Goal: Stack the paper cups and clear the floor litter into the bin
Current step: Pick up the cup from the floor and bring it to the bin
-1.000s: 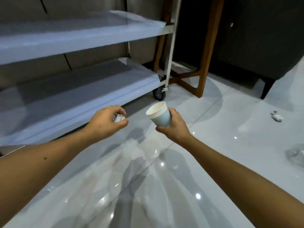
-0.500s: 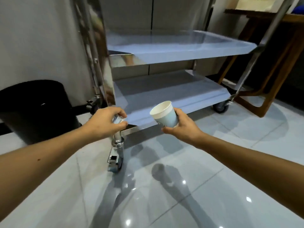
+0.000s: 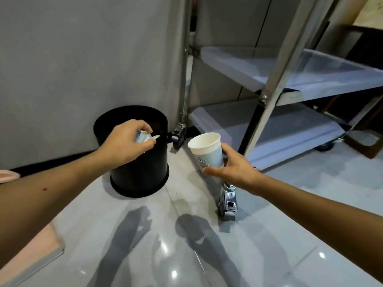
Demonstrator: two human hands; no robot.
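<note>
- nearest to us, the glossy grey floor [image 3: 186, 255] is spreading out, with a pink mat [image 3: 31, 251] lying at our left edge.
- we are holding our left hand [image 3: 124, 145] over the black bin [image 3: 143, 172]. its fingers are curling in and pinching a crumpled scrap of litter [image 3: 144, 138] just above the open mouth, toward the right rim.
- we are gripping the paper cup [image 3: 207, 151] low on its side with our right hand [image 3: 234, 169], thumb lying across the front. the cup is tilting left with its mouth open, up in the air between the bin and the trolley's near caster [image 3: 228, 201].
- further back, the steel trolley [image 3: 290, 125] is standing beside the grey wall [image 3: 83, 59].
- as we are judging it, the scrap is sitting close to the rim, so letting go off-centre could be sending it onto the floor beside the bin. being so light, it could also be clinging to our fingers.
- the cup is being held only near its base, so a loose pinch could be letting it tip out, and a hard squeeze could be crushing it before stacking.
- we are reading no words anywhere. the cup is showing a small cartoon figure on its pale blue side, and the scrap is too blurred to tell.
</note>
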